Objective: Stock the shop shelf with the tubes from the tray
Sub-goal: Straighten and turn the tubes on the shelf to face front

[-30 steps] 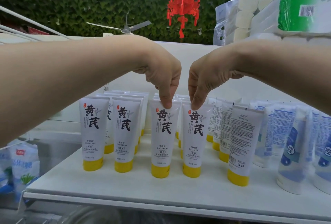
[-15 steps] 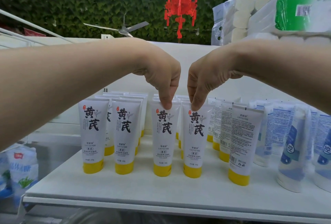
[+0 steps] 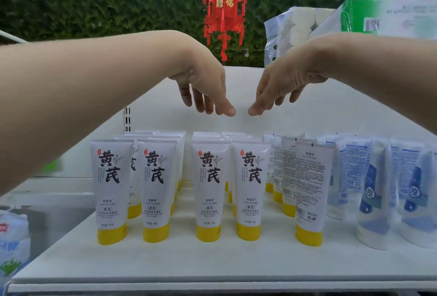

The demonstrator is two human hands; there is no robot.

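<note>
Hovering over the tubes point(image 3: 210, 177), left hand point(image 3: 203, 88) and right hand point(image 3: 277, 88), loosely drooping

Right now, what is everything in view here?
yellow-capped tubes: five in front, rows behind, white, shelf left and centre
blue-labelled tubes: several, white-blue, shelf right
shelf: one, white, under tubes
lantern: one, red, hanging top centre
leaf wall: one, green, background
paper roll packs: two, white and green, upper right
bag: one, blue-white, lower left
left hand: one, bare, above tubes, holding nothing
right hand: one, bare, above tubes, holding nothing
</note>
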